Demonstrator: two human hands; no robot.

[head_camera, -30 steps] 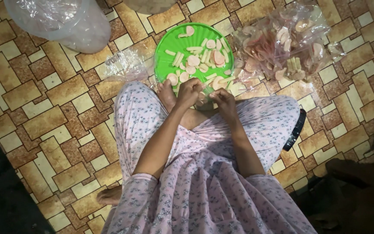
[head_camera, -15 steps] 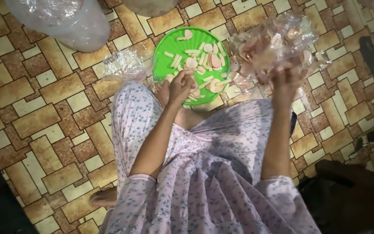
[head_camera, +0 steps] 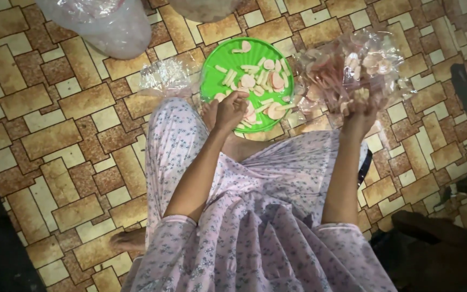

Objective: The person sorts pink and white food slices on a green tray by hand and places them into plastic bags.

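A round green plate [head_camera: 220, 57] lies on the tiled floor in front of my knees, covered with several pale pink and cream cut pieces [head_camera: 268, 81]. My left hand [head_camera: 231, 110] hovers over the plate's near edge, fingers pinched on a small pale piece. My right hand [head_camera: 359, 111] reaches right into a clear plastic bag [head_camera: 347, 67] full of similar pink pieces, fingers curled; what it grips is hidden by the plastic. My lap in a flowered lilac dress fills the lower middle.
An empty crumpled clear bag [head_camera: 168, 75] lies left of the plate. A large translucent bag [head_camera: 101, 21] sits at the top left. A bare foot [head_camera: 128, 238] shows at lower left. Dark objects [head_camera: 449, 238] crowd the right edge.
My right hand left the plate's near edge and swung right to the plastic bag. My left hand stayed over the plate. The view shifted slightly.
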